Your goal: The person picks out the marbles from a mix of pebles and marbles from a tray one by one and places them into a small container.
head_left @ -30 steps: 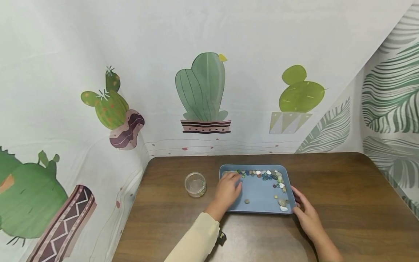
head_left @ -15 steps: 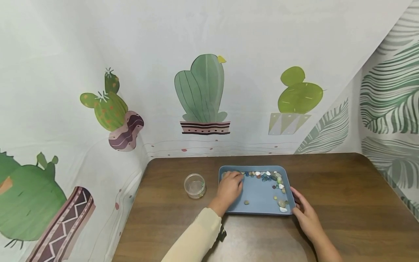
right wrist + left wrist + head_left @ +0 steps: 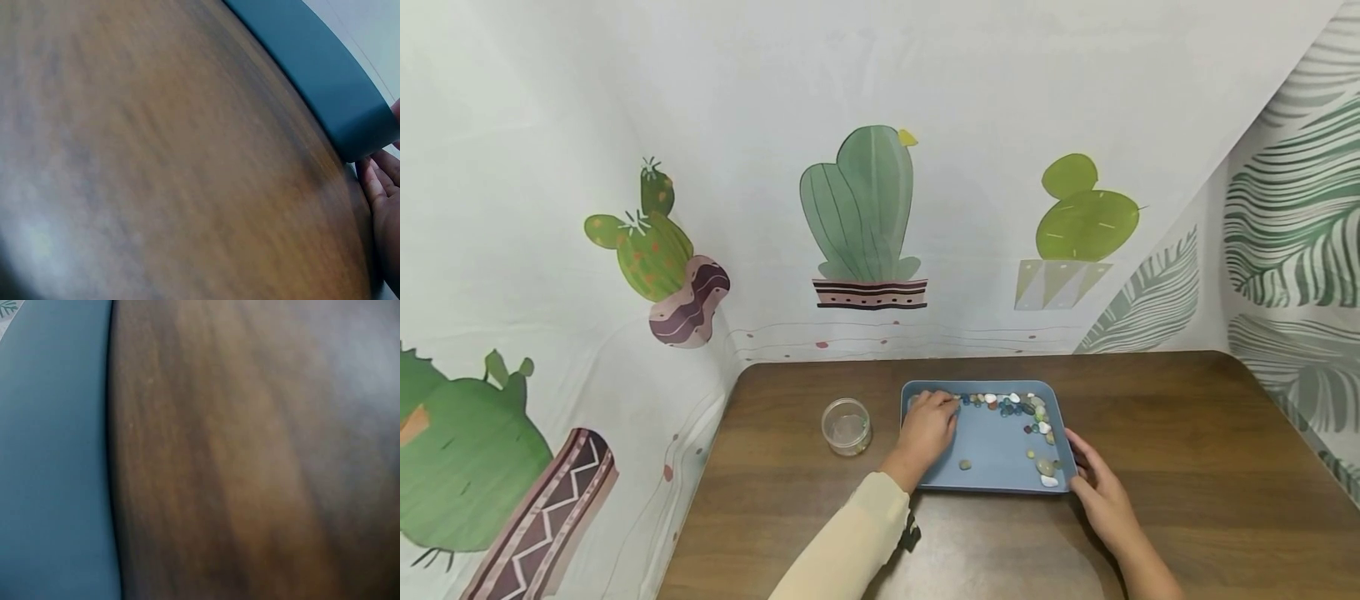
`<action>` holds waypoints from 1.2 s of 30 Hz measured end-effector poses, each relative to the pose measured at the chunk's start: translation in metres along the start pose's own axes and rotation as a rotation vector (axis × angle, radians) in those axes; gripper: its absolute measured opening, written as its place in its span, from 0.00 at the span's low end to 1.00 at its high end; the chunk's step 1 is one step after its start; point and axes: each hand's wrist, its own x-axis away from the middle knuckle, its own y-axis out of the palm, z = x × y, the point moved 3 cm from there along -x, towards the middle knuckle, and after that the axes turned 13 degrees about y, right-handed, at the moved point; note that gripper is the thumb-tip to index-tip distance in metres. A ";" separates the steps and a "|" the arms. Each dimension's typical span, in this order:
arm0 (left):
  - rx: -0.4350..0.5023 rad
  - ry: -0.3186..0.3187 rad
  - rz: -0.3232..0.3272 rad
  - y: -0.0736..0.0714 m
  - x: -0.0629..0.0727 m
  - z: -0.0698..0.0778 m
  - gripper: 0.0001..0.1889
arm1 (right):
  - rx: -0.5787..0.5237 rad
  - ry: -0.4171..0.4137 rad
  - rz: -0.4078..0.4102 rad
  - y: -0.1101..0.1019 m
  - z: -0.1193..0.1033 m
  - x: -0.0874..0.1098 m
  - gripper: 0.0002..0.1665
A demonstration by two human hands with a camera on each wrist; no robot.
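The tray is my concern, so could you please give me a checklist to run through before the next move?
1. Tray flat on the table: ok.
2. Right hand at the tray's near right corner: ok, touching it.
3. Left hand gripping something: cannot tell from these views.
4. Jar upright and apart from the tray: ok, it stands to the left.
5. Stones gathered together: not ok, one stone lies alone towards the near edge.

enter the tray (image 3: 1000, 442) from above; its middle floor admits a hand around one lone stone (image 3: 966, 465). pebbles (image 3: 991, 399) obstruct the far and right edges. the left hand (image 3: 927, 429) blocks the far left corner, the right hand (image 3: 1103, 490) the near right corner. a narrow lane (tray to tub (image 3: 847, 427)) offers limited passage.
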 end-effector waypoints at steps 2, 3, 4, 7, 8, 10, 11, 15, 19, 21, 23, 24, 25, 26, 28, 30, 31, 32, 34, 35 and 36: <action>-0.004 0.003 -0.006 0.001 0.000 0.000 0.12 | -0.001 0.002 -0.002 0.000 0.000 0.000 0.42; -0.006 0.006 -0.009 0.001 0.000 0.000 0.12 | -0.004 0.006 -0.004 0.000 0.000 0.000 0.42; -0.008 0.008 -0.011 0.001 0.000 0.000 0.12 | -0.004 0.012 -0.005 0.000 0.000 0.000 0.42; -0.007 0.014 -0.023 0.002 0.000 0.000 0.13 | 0.003 0.028 -0.008 0.000 0.000 0.000 0.41; -0.002 0.014 -0.028 0.002 0.000 0.000 0.13 | 0.004 0.031 -0.009 0.000 0.000 0.000 0.41; 0.007 0.015 -0.034 0.003 0.000 0.001 0.13 | 0.010 0.033 -0.008 -0.001 0.001 0.000 0.41; 0.011 0.014 -0.039 0.003 0.001 0.000 0.14 | 0.010 0.031 -0.008 -0.001 0.001 0.000 0.41; 0.021 0.016 -0.040 0.004 0.001 0.000 0.14 | 0.014 0.028 -0.007 -0.001 0.002 0.000 0.42; 0.016 0.026 -0.049 0.005 0.000 0.001 0.14 | 0.021 0.030 -0.007 -0.001 0.001 0.000 0.42; 0.014 0.034 -0.057 0.004 0.000 0.001 0.15 | 0.025 0.033 -0.005 -0.001 0.001 0.000 0.42; 0.010 0.042 -0.065 0.003 0.001 0.001 0.15 | 0.026 0.038 -0.005 -0.001 0.000 0.000 0.42; 0.010 0.046 -0.066 0.003 0.001 0.001 0.15 | 0.026 0.040 -0.003 -0.001 0.000 -0.001 0.42; 0.012 0.048 -0.067 0.002 0.001 0.001 0.15 | 0.027 0.042 -0.002 -0.001 -0.001 -0.001 0.42; 0.014 0.048 -0.069 0.001 0.001 0.001 0.15 | 0.027 0.042 -0.002 -0.001 -0.001 -0.001 0.42; 0.019 0.045 -0.074 0.000 0.001 0.001 0.15 | 0.026 0.042 -0.002 0.000 -0.001 -0.001 0.42; 0.027 0.041 -0.074 -0.001 0.001 0.001 0.15 | 0.024 0.036 0.000 0.000 0.000 -0.001 0.43; 0.030 0.039 -0.076 -0.001 0.001 0.002 0.15 | 0.023 0.032 0.002 0.000 0.000 0.000 0.42; 0.033 0.040 -0.075 -0.001 0.001 0.002 0.15 | 0.022 0.028 0.003 0.000 0.000 0.000 0.43; 0.037 0.040 -0.077 0.000 0.001 0.002 0.15 | 0.021 0.021 0.005 0.000 0.000 0.000 0.42; 0.039 0.041 -0.075 0.000 0.001 0.001 0.15 | 0.020 0.019 0.005 0.000 0.000 0.000 0.43; 0.041 0.039 -0.077 0.001 0.001 0.001 0.15 | 0.020 0.017 0.005 0.000 0.000 0.000 0.42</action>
